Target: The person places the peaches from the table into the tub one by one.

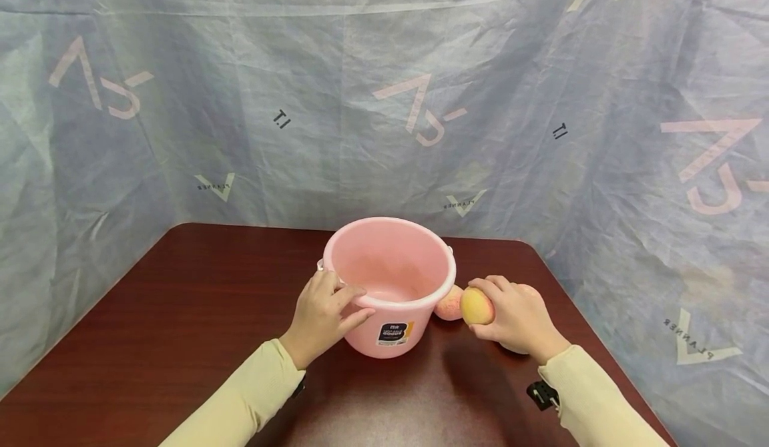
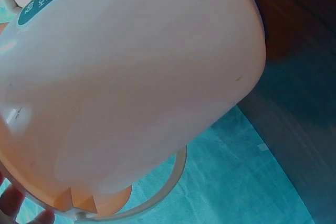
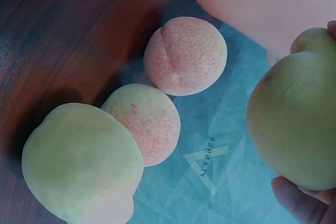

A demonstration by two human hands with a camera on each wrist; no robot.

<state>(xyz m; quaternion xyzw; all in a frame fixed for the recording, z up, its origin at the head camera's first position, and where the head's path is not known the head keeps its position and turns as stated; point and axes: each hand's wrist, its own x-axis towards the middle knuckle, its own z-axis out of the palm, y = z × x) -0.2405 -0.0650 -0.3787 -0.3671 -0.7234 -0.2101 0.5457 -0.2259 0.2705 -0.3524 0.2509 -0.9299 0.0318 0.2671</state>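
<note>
A pink plastic bucket stands upright on the table, its mouth tipped into view and its inner floor showing. My left hand grips the near left of its rim, thumb and fingers at the edge; fingertips show at the rim in the left wrist view. Just right of the bucket, my right hand holds a yellow-green peach above the table. Below it in the right wrist view lie a pinkish peach, a speckled peach and a larger pale green peach.
The dark red-brown table extends to the left and in front of the bucket. Grey-blue printed cloth hangs behind and along the sides. The bucket's pale handle hangs down outside its wall.
</note>
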